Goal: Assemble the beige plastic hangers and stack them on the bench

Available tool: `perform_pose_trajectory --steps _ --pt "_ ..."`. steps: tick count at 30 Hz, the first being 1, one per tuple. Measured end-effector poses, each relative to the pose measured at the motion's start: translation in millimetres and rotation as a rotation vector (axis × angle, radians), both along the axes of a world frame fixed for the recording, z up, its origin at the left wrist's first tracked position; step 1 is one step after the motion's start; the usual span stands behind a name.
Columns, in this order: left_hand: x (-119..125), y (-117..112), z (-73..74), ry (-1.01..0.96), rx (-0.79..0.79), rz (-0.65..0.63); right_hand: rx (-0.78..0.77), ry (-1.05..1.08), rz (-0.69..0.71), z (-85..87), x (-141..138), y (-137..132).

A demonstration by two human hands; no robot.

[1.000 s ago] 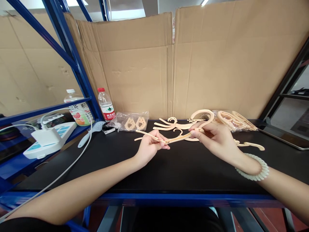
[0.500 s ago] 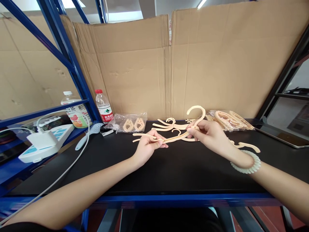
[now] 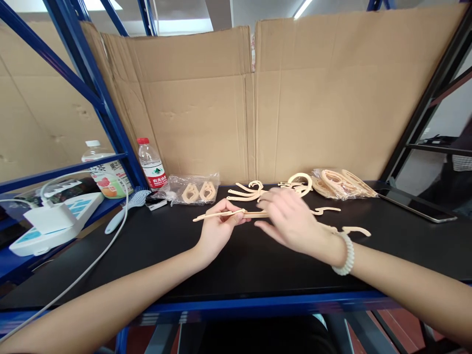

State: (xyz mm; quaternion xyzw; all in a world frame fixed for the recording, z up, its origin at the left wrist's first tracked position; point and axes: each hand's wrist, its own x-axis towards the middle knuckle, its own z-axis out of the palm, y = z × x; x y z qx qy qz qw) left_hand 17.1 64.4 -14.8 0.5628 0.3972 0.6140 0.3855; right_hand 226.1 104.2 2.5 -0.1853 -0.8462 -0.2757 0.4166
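My left hand (image 3: 216, 230) is closed in a pinch on a long thin beige wooden strip (image 3: 217, 215), held level just above the black table (image 3: 258, 265). My right hand (image 3: 293, 222), blurred by motion, hovers palm down over the strip's right end with its fingers stretched out and nothing in them. A beige hook-shaped wooden piece (image 3: 301, 180) lies on the table behind that hand. Curved wooden pieces (image 3: 243, 192) lie behind the strip. Two smaller loose pieces (image 3: 353, 230) lie to the right of my right wrist, which wears a pale bead bracelet.
A clear bag with two wooden parts (image 3: 197, 190) and a fuller bag of parts (image 3: 341, 182) lie by the cardboard wall (image 3: 295, 98). At the left stand a water bottle (image 3: 151, 164), a drink bottle (image 3: 104, 173), a brush (image 3: 127, 209) and a white charger (image 3: 46, 220) with cable. A tablet (image 3: 416, 206) lies at the right.
My right hand has let go of the hook-shaped piece, which now lies on the table behind, and has swung left and down over the strip. My left hand has kept its grip.
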Motion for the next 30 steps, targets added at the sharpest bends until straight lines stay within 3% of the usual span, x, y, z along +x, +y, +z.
perform_pose_trajectory --steps 4,8,14,23,30 --pt "4.4 -2.8 -5.8 0.025 -0.001 -0.056 -0.129 -0.322 -0.189 -6.9 -24.1 -18.4" --pt "4.4 -6.6 -5.0 0.052 -0.121 -0.216 -0.285 -0.379 -0.228 -11.7 -20.9 -21.1" --pt "-0.2 -11.6 3.3 0.126 -0.093 -0.271 -0.213 -0.284 -0.192 -12.9 -4.5 -22.9" --pt "-5.7 -10.2 6.5 0.097 -0.092 -0.391 0.000 -0.234 -0.179 -12.9 -6.2 -27.6" --pt "-7.7 -7.5 9.8 0.067 -0.135 -0.465 0.003 -0.225 -0.166 -13.9 -6.6 -30.0"
